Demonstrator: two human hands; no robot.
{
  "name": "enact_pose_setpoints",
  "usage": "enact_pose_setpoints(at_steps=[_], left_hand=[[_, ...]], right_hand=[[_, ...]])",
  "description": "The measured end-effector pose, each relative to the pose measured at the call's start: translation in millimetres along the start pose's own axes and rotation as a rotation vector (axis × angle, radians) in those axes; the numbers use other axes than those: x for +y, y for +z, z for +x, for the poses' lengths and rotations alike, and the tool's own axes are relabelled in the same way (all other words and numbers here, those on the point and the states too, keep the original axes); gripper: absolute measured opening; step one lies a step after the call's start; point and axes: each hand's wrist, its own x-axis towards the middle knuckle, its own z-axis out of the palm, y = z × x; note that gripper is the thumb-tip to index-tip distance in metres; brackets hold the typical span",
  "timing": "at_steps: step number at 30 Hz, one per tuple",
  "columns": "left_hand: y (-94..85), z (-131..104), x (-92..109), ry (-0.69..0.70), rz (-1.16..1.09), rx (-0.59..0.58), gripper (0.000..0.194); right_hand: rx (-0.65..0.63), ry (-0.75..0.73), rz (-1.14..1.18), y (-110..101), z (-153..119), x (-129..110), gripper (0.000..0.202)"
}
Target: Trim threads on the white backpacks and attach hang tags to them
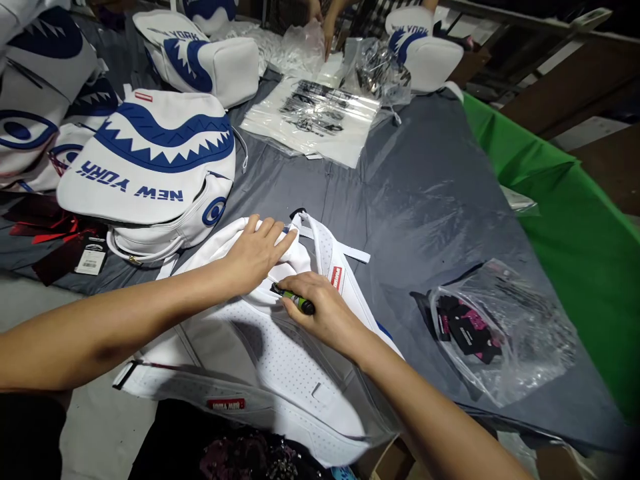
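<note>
Our L hand [256,261] lies on white fabric backpack [299,259] atop grey-clothed table [415,193], can't tell if pinching; R hand [330,313] grips slim green-black tool [291,301]. Bag prob. light, soft; we'd hold @ dotted white strap [295,377].

"NEW YORK" stands upside down in blue letters [133,183] on the large white backpack with a blue toothed mouth [165,133]. "YORK" is legible on two smaller-looking white-and-blue backpacks behind, one left [235,67], one right [435,60]. Lettering on the white barcode tag [91,261] and on the red rectangular labels [227,404] of the nearest white dotted-fabric backpack [300,373] is too small to read.
</note>
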Motion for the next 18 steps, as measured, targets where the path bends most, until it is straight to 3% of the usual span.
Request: enact_pose_setpoints(at_steps=[8, 12, 15, 18], left_hand=[[-0.8, 2.7, -13.0, 0.068, -0.031, -0.066, 0.076], [-1.9, 3.6, -20.3, 0.064, -0.066, -0.068, 0.073], [-6.8, 2.0, -22.8, 0.064, -0.106, -0.092, 0.085], [-11.0, 2.1, -25.1, 0.039, -0.119, -0.222, 0.111]], right_hand=[[0.032, 0.082, 0.059, 2.8, 1.7, -9.7, 0.019], [0.157, 0.134, 0.169, 13.8, 2.2, -13.2, 0.019], [0.253, 0.179, 0.134, 22.3, 3.0, -23.9, 0.018], [0.262, 0.177, 0.108, 26.9, 11.0, -33.8, 0.017]])
